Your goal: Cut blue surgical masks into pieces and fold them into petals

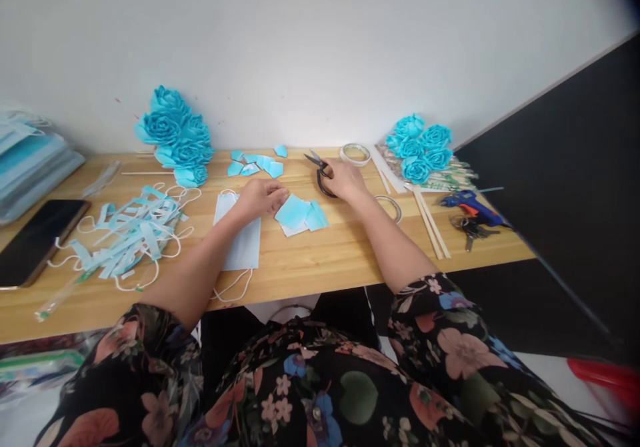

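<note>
My left hand (260,197) rests on the wooden table (320,260), fingers curled and pinched at the edge of a stack of cut blue pieces (300,215). Under its wrist lies a flat blue face mask (240,230) with white ear loops. My right hand (345,180) is closed on black scissors (320,170), whose blades point left and away. More small blue pieces (257,165) lie scattered farther back.
Blue paper-like roses (175,137) stand at the back left, another bunch (420,147) with sticks at the right. A heap of mask strips and loops (130,233), a phone (37,240), tape rolls (355,153), a glue gun (470,205) and keys (470,228) lie around.
</note>
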The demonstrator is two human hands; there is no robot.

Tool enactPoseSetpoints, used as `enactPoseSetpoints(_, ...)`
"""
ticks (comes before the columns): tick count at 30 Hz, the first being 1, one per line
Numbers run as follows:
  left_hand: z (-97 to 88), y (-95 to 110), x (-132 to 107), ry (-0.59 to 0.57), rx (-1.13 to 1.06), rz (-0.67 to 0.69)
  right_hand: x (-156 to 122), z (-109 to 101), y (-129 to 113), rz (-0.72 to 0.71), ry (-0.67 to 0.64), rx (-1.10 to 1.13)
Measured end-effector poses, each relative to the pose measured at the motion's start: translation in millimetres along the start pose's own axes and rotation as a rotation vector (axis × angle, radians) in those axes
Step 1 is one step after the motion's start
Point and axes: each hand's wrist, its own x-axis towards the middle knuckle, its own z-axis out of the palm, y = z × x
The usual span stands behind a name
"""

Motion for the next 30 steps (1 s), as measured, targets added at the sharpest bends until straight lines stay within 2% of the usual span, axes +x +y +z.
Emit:
enactPoseSetpoints(3,0.7,-2.4,-0.1,0.039,0.12,0.083,-3.7,-4.0,-1.5,0.005,-0.024,-0.153)
enactPoseSetpoints(7,1.5,-0.5,-0.3,0.011,0.17,0.107,-5.7,-4.3,-5.6,0.033,-0.044,-0.222)
enactPoseSetpoints(14,0.6,0.0,1.8,-0.029,0.111,0.069,-7.1,9.9,-6.5,0.049,0.038,-0.205)
enactPoseSetpoints(21,3.0,-6.3,5.9,-0.01,0.122,0.102,-1.9,25.5,1.8,0.025,0.169,-0.154)
enactPoseSetpoints(30,3.0,-8.8,7.5,-0.004,0.187,0.15,-0.8,28.5,-0.8,0.018,0.153,-0.201)
